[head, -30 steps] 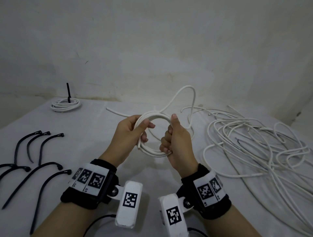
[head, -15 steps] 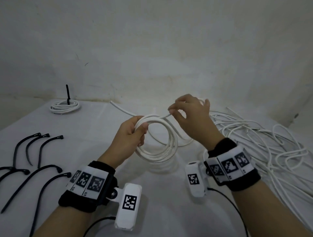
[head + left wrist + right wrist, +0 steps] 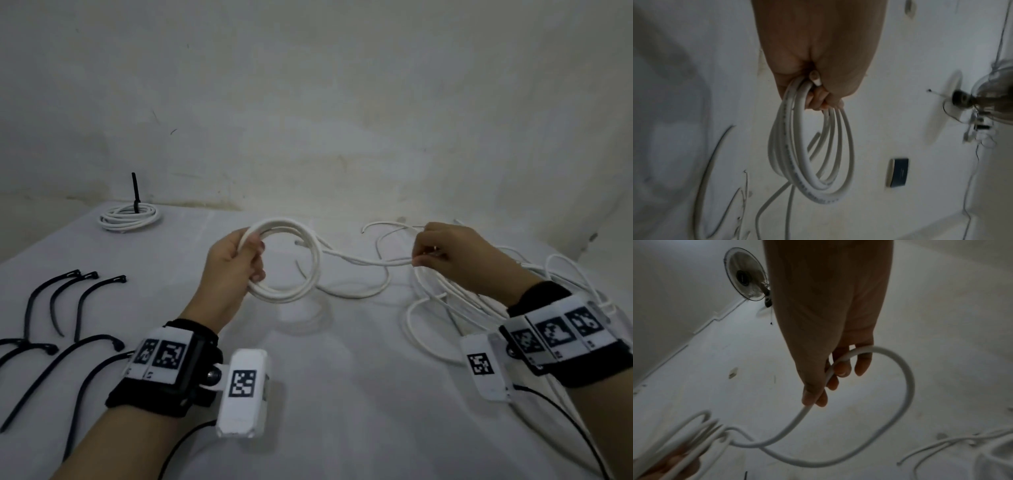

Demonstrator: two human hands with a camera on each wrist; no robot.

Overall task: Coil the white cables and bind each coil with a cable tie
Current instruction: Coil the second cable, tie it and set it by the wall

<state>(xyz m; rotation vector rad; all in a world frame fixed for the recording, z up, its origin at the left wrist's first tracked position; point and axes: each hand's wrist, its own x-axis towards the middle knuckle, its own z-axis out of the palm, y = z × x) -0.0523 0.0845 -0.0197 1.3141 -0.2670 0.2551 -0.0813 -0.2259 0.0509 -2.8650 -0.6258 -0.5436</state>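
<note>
My left hand [image 3: 236,263] grips a coil of white cable [image 3: 308,274] with several loops, held above the table; the left wrist view shows the coil [image 3: 809,154] hanging from the curled fingers [image 3: 818,100]. A loose strand [image 3: 363,262] runs from the coil to my right hand [image 3: 435,257], which pinches it between thumb and fingers off to the right. The right wrist view shows that strand [image 3: 838,361] passing through the fingers [image 3: 840,369] and looping back toward the coil [image 3: 694,434]. A tangle of loose white cables [image 3: 513,291] lies under and beyond the right hand.
A finished coil [image 3: 130,216] bound with a black tie [image 3: 135,192] sits at the far left by the wall. Several black cable ties [image 3: 78,308] lie spread at the table's left. The white table [image 3: 342,394] has the wall close behind.
My right hand let go of the coil's right side, took the loose strand and drew it out to the right. The left hand kept hold of the coil.
</note>
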